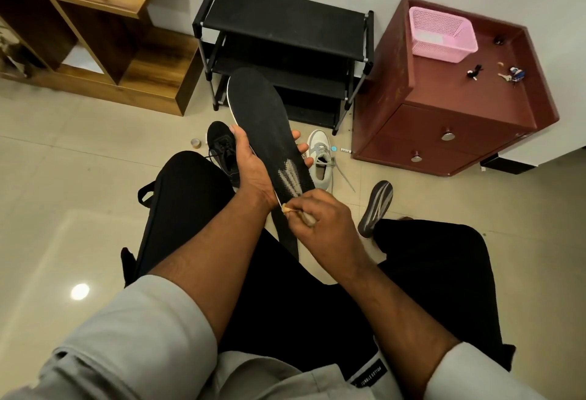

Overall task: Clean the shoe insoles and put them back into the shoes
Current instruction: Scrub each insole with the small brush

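Pale glossy floor tiles (57, 184) run up to a white wall, and we start at the far left with a wooden open shelf unit (95, 34), well to the left of the black shoe rack (282, 47). That rack stands against the wall, dead centre, and it is our marker. Just in front of its left leg, a small roll of tape (195, 143) sits on the floor, and beside it a black lace-up shoe (222, 145), partly hidden behind the left hand (250, 165).

And that left hand grips the black insole (263, 126) from underneath, thumb curled over its left edge, fingertips poking out on the right edge. The insole is held up in front of the rack, toe end pointing at it, heel end down between the knees, pale streaks showing near the middle. The right hand (326, 222) is curled tight, pinching a small yellowish tool (296, 211) whose tip touches the insole's edge just below those streaks; what the tool is, I cannot tell.

Moving right, a grey and white sneaker (322, 158) sits on the floor in front of the rack's right leg, laces trailing loose. Nearer the person's right knee lies a second insole (377, 206), dark with pale streaks. Right of the rack stands a dark red cabinet (444, 133) with two knobbed drawers, carrying a pink basket (442, 34) and a bunch of keys (512, 74).
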`<state>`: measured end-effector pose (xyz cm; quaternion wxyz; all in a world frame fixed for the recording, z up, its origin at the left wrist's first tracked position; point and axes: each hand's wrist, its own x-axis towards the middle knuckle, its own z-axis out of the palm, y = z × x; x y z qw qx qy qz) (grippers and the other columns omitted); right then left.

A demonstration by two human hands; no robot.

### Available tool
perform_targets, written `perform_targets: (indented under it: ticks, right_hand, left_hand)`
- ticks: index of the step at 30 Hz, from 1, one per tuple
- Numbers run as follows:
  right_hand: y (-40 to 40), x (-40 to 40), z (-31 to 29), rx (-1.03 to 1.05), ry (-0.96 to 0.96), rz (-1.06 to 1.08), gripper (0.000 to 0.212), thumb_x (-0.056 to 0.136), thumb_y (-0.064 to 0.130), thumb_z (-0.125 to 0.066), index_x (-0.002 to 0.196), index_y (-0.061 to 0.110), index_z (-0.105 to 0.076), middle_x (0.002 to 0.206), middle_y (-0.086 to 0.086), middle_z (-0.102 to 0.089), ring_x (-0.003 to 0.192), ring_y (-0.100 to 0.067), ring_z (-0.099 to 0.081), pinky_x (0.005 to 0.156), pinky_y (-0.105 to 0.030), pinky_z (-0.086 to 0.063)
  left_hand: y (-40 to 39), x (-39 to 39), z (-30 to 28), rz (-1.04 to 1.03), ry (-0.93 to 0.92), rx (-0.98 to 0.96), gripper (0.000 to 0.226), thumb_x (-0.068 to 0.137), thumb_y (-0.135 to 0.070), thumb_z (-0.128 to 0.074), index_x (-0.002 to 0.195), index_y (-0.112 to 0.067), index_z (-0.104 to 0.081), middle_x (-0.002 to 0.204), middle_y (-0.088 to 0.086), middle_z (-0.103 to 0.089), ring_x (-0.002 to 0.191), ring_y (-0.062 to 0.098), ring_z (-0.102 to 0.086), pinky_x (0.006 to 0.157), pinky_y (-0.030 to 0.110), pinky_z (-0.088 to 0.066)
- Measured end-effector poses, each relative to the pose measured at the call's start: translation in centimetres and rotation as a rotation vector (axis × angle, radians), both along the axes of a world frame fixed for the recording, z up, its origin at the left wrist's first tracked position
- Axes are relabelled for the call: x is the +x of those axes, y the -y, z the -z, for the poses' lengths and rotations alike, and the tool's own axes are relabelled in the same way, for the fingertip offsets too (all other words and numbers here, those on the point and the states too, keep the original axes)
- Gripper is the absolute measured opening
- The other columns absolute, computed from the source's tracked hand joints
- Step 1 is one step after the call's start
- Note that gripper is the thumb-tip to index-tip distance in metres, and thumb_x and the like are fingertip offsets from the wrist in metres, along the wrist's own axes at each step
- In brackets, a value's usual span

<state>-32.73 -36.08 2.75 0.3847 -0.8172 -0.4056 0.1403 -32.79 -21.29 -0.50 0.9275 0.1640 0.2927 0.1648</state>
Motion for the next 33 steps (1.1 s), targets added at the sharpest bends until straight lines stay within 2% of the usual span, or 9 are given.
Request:
perform_targets:
  ticks: [3, 9, 12, 16, 19, 22, 26, 31, 33]
  right_hand:
    - [0.0, 0.8, 0.0, -0.001, -0.001, 0.045, 0.015, 0.083, 0.010, -0.070, 0.098, 0.008, -0.074, 0.092, -0.003, -0.064, 0.082, -0.006, -0.058, 0.072, -0.005, -0.042]
    - [1.1, 2.8, 0.4, -0.037, -0.003, 0.255, 0.011, 0.085, 0.012, -0.070, 0.094, 0.011, -0.074, 0.089, 0.000, -0.064, 0.078, 0.004, -0.055, 0.070, 0.001, -0.035]
    - [0.4, 1.3, 0.3, -0.007, 0.016, 0.171, 0.013, 0.084, 0.009, -0.070, 0.097, 0.008, -0.074, 0.090, -0.003, -0.064, 0.078, -0.001, -0.056, 0.073, 0.000, -0.038]
    - [-0.5, -0.6, 0.2, -0.026, 0.031, -0.006, 0.018, 0.085, 0.009, -0.067, 0.102, 0.007, -0.072, 0.095, -0.005, -0.063, 0.088, -0.014, -0.059, 0.079, -0.020, -0.048]
    - [0.1, 0.5, 0.5, 0.005, 0.024, 0.072, 0.015, 0.084, 0.009, -0.069, 0.098, 0.008, -0.073, 0.093, -0.005, -0.064, 0.083, -0.009, -0.058, 0.075, -0.007, -0.043]
    - [1.3, 2.1, 1.0, -0.010, -0.011, 0.221, 0.012, 0.084, 0.011, -0.070, 0.095, 0.010, -0.074, 0.091, -0.003, -0.066, 0.077, 0.002, -0.055, 0.071, 0.001, -0.035]
    - [1.6, 1.8, 1.1, -0.022, 0.015, 0.230, 0.013, 0.084, 0.009, -0.070, 0.096, 0.009, -0.074, 0.092, -0.003, -0.066, 0.077, 0.001, -0.055, 0.073, 0.001, -0.036]
    - [0.3, -0.5, 0.7, 0.011, 0.041, 0.019, 0.015, 0.083, 0.008, -0.067, 0.097, 0.007, -0.072, 0.094, -0.005, -0.064, 0.086, -0.010, -0.057, 0.078, -0.015, -0.045]
    - [0.5, 0.4, 0.8, 0.021, 0.014, 0.062, 0.014, 0.082, 0.007, -0.069, 0.096, 0.008, -0.073, 0.092, -0.004, -0.064, 0.084, -0.010, -0.058, 0.076, -0.012, -0.044]
  left_hand:
    - [0.1, -0.1, -0.4, -0.013, 0.012, -0.003, 0.105, 0.080, -0.089, -0.021, 0.118, 0.000, -0.063, 0.098, 0.014, -0.065, 0.076, 0.024, -0.064, 0.065, 0.036, -0.057]
    - [0.0, -0.2, 0.4, 0.044, 0.032, -0.014, 0.117, 0.072, -0.094, -0.027, 0.138, 0.000, -0.051, 0.103, 0.013, -0.061, 0.084, 0.026, -0.061, 0.072, 0.040, -0.054]
    - [-0.1, -0.2, 0.4, 0.077, 0.051, -0.016, 0.114, 0.070, -0.096, -0.028, 0.123, 0.000, -0.059, 0.094, 0.014, -0.062, 0.081, 0.026, -0.059, 0.072, 0.040, -0.053]
    - [0.0, -0.3, 0.1, 0.042, 0.033, 0.019, 0.108, 0.078, -0.091, -0.023, 0.120, 0.000, -0.060, 0.094, 0.015, -0.063, 0.079, 0.024, -0.062, 0.066, 0.037, -0.056]
    - [0.2, -0.3, -0.2, 0.031, 0.046, 0.024, 0.105, 0.078, -0.091, -0.021, 0.109, 0.000, -0.064, 0.092, 0.015, -0.064, 0.077, 0.024, -0.063, 0.066, 0.036, -0.056]
    - [0.2, -0.2, 0.1, 0.056, 0.067, -0.008, 0.110, 0.074, -0.094, -0.024, 0.117, 0.001, -0.061, 0.091, 0.014, -0.061, 0.078, 0.025, -0.060, 0.070, 0.037, -0.054]
    - [0.3, -0.1, 0.5, 0.071, 0.055, -0.012, 0.112, 0.074, -0.094, -0.024, 0.123, 0.000, -0.059, 0.095, 0.014, -0.062, 0.079, 0.024, -0.060, 0.070, 0.038, -0.055]
    - [0.5, 0.0, 0.3, 0.082, 0.090, -0.041, 0.108, 0.074, -0.094, -0.025, 0.118, -0.001, -0.057, 0.090, 0.013, -0.057, 0.076, 0.024, -0.056, 0.069, 0.036, -0.053]
    - [0.5, 0.0, 0.3, 0.063, 0.097, -0.046, 0.108, 0.074, -0.094, -0.023, 0.110, 0.001, -0.062, 0.086, 0.014, -0.058, 0.075, 0.024, -0.057, 0.069, 0.036, -0.052]
